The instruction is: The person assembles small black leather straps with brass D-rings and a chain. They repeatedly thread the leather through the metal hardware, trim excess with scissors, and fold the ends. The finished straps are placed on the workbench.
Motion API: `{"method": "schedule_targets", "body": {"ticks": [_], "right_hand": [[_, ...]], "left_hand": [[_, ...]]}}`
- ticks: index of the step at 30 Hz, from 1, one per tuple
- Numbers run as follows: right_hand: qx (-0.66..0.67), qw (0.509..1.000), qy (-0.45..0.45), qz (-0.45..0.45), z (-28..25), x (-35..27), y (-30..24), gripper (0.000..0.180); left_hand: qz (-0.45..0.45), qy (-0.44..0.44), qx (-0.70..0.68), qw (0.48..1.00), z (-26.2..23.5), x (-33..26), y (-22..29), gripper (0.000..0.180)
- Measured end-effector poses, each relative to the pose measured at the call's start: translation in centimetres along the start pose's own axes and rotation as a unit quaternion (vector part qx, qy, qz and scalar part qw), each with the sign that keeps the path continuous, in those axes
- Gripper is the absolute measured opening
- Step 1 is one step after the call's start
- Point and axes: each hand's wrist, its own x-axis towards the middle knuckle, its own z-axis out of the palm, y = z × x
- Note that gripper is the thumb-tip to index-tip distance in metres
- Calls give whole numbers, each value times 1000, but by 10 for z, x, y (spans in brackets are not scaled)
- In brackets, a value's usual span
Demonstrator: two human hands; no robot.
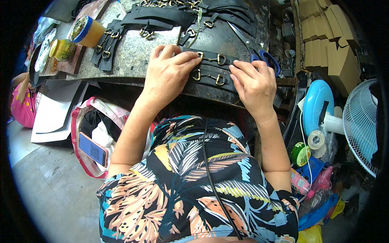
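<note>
Two short black leather straps with brass-coloured metal fittings lie side by side near the table's front edge. At the left end of the upper strap [210,56], my left hand [168,72] has its thumb and fingers closed by a metal ring. My right hand [256,83] pinches the same strap's other end, with the fingers bent and close together. Just below, the lower strap [208,82] lies between my hands, its right end close to my right fingertips. Blue-handled scissors [270,62] rest just beyond my right hand.
More black straps [162,17] with metal clasps cover the far table. Two jars [90,33] stand at the left. A bag with a phone [92,149] sits below the table. Cardboard boxes [329,56] and a fan [362,125] are at right. Another person [23,107] is far left.
</note>
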Motion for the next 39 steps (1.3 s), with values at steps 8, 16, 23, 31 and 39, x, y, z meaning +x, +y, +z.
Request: {"method": "schedule_targets", "body": {"ticks": [8,16,23,31,39], "right_hand": [[66,997,-25,40,-6,14,3,17],[87,995,-37,44,23,31,-9,28],[127,988,-22,79,32,30,-6,21],[171,979,29,105,28,28,-4,26],[-19,983,-51,175,-13,5,0,24]], "left_hand": [[-41,57,-59,996,6,4,-5,24],[-33,22,-23,999,17,17,-9,30],[-29,40,-34,998,18,16,-9,29],[-32,43,-40,998,22,13,-10,29],[8,115,-57,992,17,27,5,33]]}}
